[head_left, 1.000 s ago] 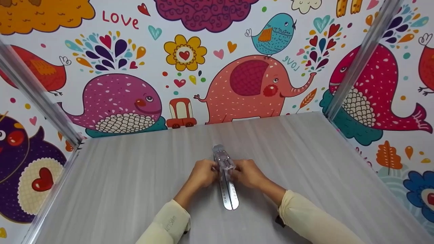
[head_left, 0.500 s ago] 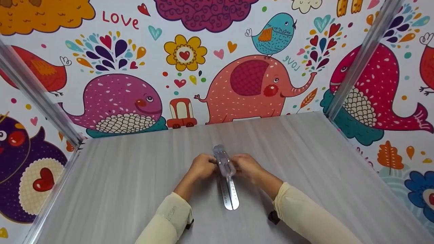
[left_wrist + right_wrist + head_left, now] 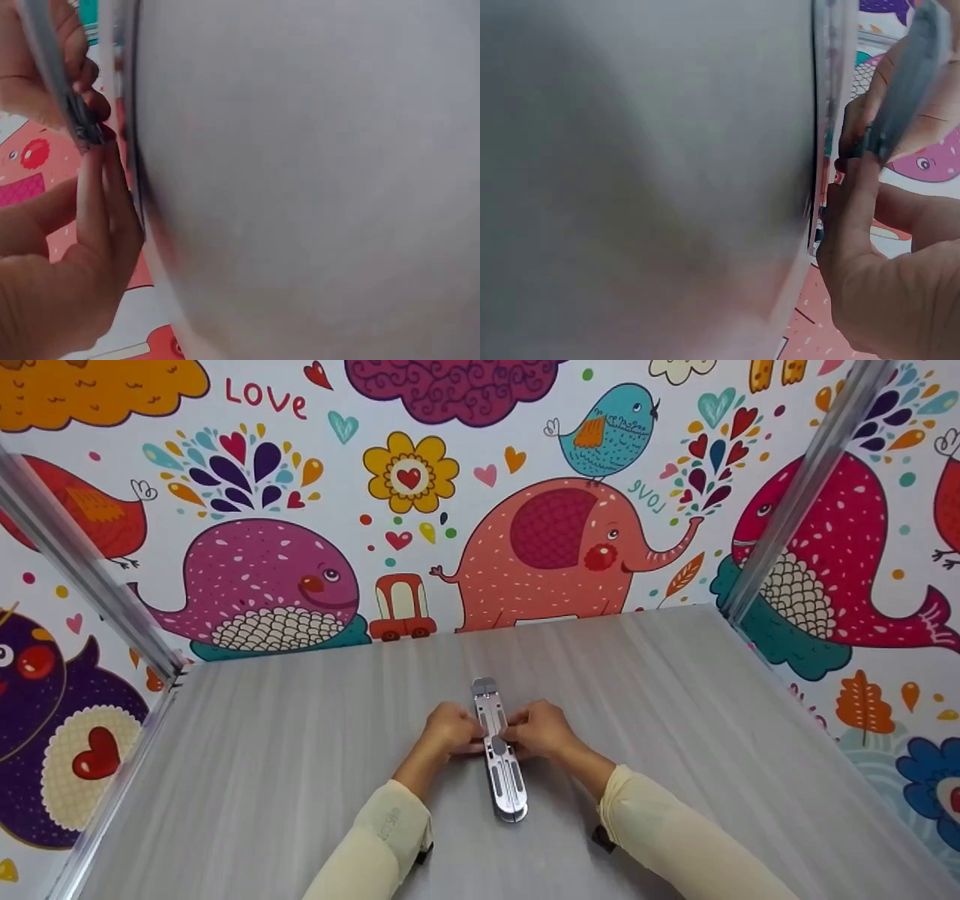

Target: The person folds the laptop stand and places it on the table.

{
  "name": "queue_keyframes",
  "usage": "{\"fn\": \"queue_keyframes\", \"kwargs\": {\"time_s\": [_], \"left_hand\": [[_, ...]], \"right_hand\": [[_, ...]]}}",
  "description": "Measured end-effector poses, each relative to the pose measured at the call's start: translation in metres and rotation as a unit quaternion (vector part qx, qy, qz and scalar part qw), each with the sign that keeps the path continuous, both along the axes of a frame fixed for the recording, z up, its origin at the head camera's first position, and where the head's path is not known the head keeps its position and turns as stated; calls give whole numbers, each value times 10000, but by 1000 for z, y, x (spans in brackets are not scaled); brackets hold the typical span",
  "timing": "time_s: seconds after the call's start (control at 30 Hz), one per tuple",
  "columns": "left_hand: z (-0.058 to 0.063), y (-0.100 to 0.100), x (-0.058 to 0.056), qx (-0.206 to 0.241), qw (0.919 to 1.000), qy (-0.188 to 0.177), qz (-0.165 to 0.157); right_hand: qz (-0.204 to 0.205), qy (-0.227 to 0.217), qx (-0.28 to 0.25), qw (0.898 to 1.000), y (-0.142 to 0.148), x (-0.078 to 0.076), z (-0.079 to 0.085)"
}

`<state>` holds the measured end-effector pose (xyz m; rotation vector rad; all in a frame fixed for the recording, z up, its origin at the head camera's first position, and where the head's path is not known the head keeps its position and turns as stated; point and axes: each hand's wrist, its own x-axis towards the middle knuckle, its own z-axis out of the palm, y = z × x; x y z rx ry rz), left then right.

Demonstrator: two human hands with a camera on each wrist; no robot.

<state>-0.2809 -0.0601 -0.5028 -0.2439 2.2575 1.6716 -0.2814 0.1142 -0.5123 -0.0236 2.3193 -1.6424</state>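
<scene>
A silver folding laptop stand (image 3: 504, 776) with grey pads and long slots lies lengthwise at the middle of the table, its bars close together. My left hand (image 3: 454, 729) pinches its left side near mid-length. On the opposite side, the fingers of my right hand (image 3: 544, 729) hold it at about the same height. In the left wrist view, the left fingertips (image 3: 94, 169) touch a raised metal part of the laptop stand (image 3: 56, 71). The right wrist view has my right hand (image 3: 892, 292) at the same raised part, seen edge-on. Some fingertips are hidden behind the metal.
The grey wood-grain table (image 3: 300, 780) spreads out around both hands. Behind it stands a wall (image 3: 480, 405) printed with cartoon animals. Metal posts rise at the back left (image 3: 90, 559) and back right (image 3: 799, 502) corners.
The stand's upper part, raised towards me earlier, has folded down over the notched lower bars at the near end. Both hands stay at its sides, with slight shifts.
</scene>
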Motion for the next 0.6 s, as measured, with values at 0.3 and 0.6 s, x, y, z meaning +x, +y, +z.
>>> {"fn": "queue_keyframes", "kwargs": {"time_s": [0.3, 0.6], "left_hand": [[-4, 4, 0, -1322, 9897, 531, -129], [9, -2, 39, -2871, 9228, 1812, -1822]], "right_hand": [[785, 1337, 1387, 9781, 2, 8, -2], [2352, 2633, 2375, 9050, 29, 56, 10]]}}
